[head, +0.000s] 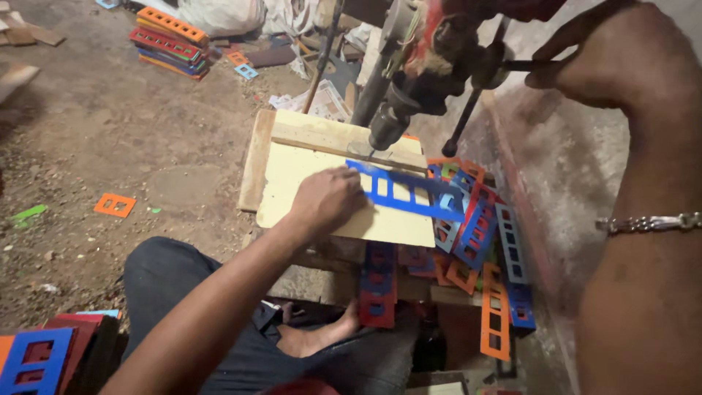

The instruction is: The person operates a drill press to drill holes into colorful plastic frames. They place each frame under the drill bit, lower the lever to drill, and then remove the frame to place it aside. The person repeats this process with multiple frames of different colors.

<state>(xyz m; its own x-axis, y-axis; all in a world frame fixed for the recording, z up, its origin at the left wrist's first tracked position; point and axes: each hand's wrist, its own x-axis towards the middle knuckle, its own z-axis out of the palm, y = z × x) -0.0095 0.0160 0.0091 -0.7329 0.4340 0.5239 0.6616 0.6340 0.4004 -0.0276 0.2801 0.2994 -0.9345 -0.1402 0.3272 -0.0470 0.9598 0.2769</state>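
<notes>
My left hand (327, 199) presses the near end of a blue plastic frame with rectangular cut-outs (409, 194) flat on a pale wooden board (307, 172). The frame's far end lies under the bit of a drill press (398, 110). My right hand (607, 62) at the top right grips the press's dark feed lever (512, 66). A metal bracelet (647, 223) sits on my right wrist.
A heap of blue, orange and red cut-out frames (479, 249) lies right of the board. More stacked frames (168, 40) rest at the far left, others (40, 355) at the bottom left. An orange piece (115, 205) lies on the dirt floor. My legs and bare foot (314, 340) are below.
</notes>
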